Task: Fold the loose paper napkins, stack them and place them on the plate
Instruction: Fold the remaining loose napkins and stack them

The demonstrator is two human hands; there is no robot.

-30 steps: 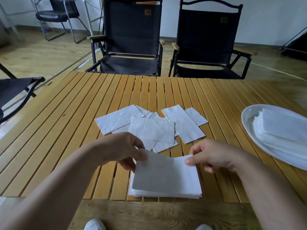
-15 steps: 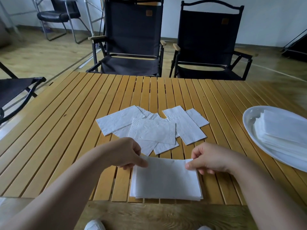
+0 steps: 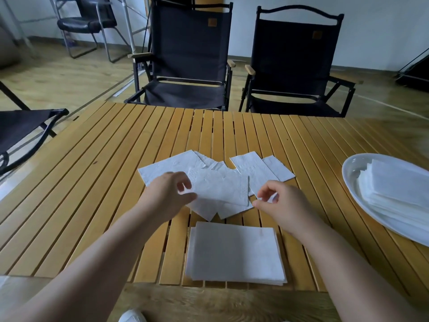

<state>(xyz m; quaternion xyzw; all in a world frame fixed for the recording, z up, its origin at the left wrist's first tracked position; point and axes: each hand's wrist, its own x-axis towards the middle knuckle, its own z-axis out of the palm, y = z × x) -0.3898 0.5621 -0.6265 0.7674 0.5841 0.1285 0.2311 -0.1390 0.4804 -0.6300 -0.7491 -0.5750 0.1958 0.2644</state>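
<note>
A stack of folded white napkins [image 3: 235,252] lies on the slatted wooden table [image 3: 92,182] near its front edge, with nothing touching it. Beyond it, several loose napkins [image 3: 220,189] overlap in a heap at the table's middle. My left hand [image 3: 167,194] is at the heap's left side, its thumb tip touching the top napkin's lower left edge and its fingers curved above, apart from the thumb. At the heap's right edge is my right hand [image 3: 278,203], thumb and forefinger apart and loosely curved. A white plate [image 3: 348,173] at the right holds another pile of folded napkins [image 3: 394,189].
Two black folding chairs [image 3: 188,54] [image 3: 294,61] stand behind the table's far edge. Another black chair [image 3: 21,126] sits off the left side. The plate reaches past the frame's right edge. A white shoe [image 3: 132,316] shows below the front edge.
Both hands let go of the napkin they were laying on the near stack and moved forward to the loose heap. The stack now lies flat and untouched.
</note>
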